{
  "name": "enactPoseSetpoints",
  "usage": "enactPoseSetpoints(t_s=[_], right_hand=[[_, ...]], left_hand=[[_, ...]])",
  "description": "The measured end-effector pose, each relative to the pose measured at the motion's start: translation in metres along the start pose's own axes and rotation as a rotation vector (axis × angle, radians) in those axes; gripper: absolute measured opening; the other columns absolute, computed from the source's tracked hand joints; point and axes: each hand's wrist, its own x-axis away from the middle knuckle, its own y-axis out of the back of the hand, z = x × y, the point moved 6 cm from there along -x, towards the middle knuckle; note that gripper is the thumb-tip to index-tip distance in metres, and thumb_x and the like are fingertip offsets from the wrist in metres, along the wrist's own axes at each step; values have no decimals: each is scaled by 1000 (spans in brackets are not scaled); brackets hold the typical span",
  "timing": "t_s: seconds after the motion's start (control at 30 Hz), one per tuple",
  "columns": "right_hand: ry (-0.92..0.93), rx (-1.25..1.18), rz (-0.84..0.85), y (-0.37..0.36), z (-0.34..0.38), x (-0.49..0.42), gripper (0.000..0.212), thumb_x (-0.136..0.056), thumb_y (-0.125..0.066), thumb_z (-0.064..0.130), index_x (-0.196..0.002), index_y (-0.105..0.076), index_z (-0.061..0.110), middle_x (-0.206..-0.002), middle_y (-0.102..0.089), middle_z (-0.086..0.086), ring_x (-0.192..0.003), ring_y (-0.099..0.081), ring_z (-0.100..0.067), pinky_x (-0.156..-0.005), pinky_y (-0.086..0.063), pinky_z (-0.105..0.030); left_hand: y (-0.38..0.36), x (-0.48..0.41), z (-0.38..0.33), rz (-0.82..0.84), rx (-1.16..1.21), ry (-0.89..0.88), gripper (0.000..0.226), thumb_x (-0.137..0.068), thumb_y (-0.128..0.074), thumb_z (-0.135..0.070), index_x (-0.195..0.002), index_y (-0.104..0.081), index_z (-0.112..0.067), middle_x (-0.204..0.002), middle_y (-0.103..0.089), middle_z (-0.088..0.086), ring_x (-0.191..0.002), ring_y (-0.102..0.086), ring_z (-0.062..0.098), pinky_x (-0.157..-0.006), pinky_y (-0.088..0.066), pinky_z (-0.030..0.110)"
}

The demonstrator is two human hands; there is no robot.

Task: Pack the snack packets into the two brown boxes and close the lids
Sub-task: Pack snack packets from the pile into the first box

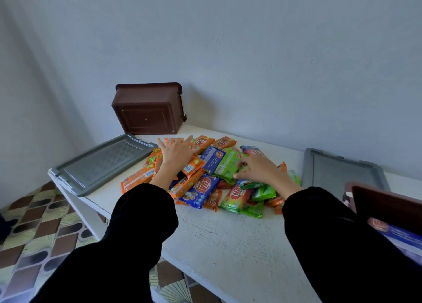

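Left hand [175, 153] is pressing open-palmed on orange snack packets [201, 142]; right hand [258, 168] is touching a green packet [227, 163], grip unclear.

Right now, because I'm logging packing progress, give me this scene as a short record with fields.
pile: snack packets loose, orange, blue, green
left hand: flat on orange packets
right hand: curled over green packets, grip unclear
far brown box: tipped, base towards camera, by wall
near brown box: right edge, lid off
grey lids: left lid, right lid, lying on table
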Motion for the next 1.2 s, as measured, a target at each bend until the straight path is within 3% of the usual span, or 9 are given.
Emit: enactPoseSetpoints(t_s=[0.13, 0.3, 0.5, 0.63, 0.73, 0.83, 0.97, 1.07, 1.2], right_hand=[[-170, 72, 7, -8, -3, 2, 54, -79, -62, 48, -119, -56, 12, -145, -32, -17, -135, -26, -36, -103, -36, -41], [-155, 50, 150, -6, -6, -4, 51, -80, -65, 41, -123, -59, 12, -122, -61, -6, -112, -56, -23, -89, -45, -30], [43, -32, 368, 2, -1, 3, 56, -75, -65, 3, -126, -55, 25, -133, -49, -1, -119, -47, -20, -93, -41, -30], [83, -27, 434, -4, 2, 4, 54, -76, -66, 8, -125, -53, 27, -136, -45, -4, -115, -45, -18, -101, -39, -35], [65, -47, 386, -4, 0, 3, 52, -76, -72, 12, -123, -56, 25, -137, -45, -3, -119, -44, -20, -100, -36, -32], [42, -58, 314, -3, -4, 1, 55, -70, -78, 14, -120, -59, 27, -138, -46, -3, -128, -40, -25, -104, -36, -37], [31, -18, 284, -3, -5, -1, 60, -64, -82, 16, -117, -59, 32, -136, -46, -4, -127, -41, -26, -102, -39, -41], [48, -6, 251, 2, -3, 2, 62, -64, -82, 13, -119, -59, 29, -134, -50, -3, -124, -45, -22, -97, -42, -35], [50, 19, 102, 29, -2, 9, 66, -61, -83, 15, -121, -58, 28, -129, -55, -4, -118, -50, -23, -88, -42, -31]], left_hand=[[2, -9, 7, -30, 82, 128, 51, -93, -45, -38, -141, -33, -26, -136, -42, 13, -129, -36, 32, -110, -8, 64], [-16, -12, 13, 121, 204, 264, 62, -87, -51, -53, -140, -34, -27, -147, -21, 22, -133, -25, 41, -105, -26, 53], [-14, -13, 13, 147, 203, 317, 54, -82, -59, -50, -127, -49, -23, -142, -27, 21, -131, -25, 40, -103, -29, 52], [-15, -22, 10, 348, 157, 264, 76, -78, -69, -36, -141, -32, -17, -148, -24, 23, -139, -15, 40, -111, -20, 51], [-17, -25, 7, 437, 104, 237, 75, -80, -67, -34, -143, -31, -14, -149, -29, 19, -140, -20, 37, -114, -13, 48], [-17, -21, 9, 349, 139, 245, 74, -80, -66, -43, -142, -34, -20, -145, -33, 18, -135, -27, 36, -110, -26, 47], [-7, -13, 10, 169, 171, 256, 55, -81, -68, -31, -131, -50, -18, -131, -48, 17, -122, -44, 34, -92, -45, 39], [2, -7, 6, 130, 239, 242, 49, -70, -78, -22, -116, -63, -13, -115, -61, 13, -108, -57, 30, -80, -50, 36], [21, 3, -12, 65, 320, 111, 55, -63, -81, -16, -116, -66, -15, -111, -67, 7, -100, -61, 25, -77, -52, 34]])
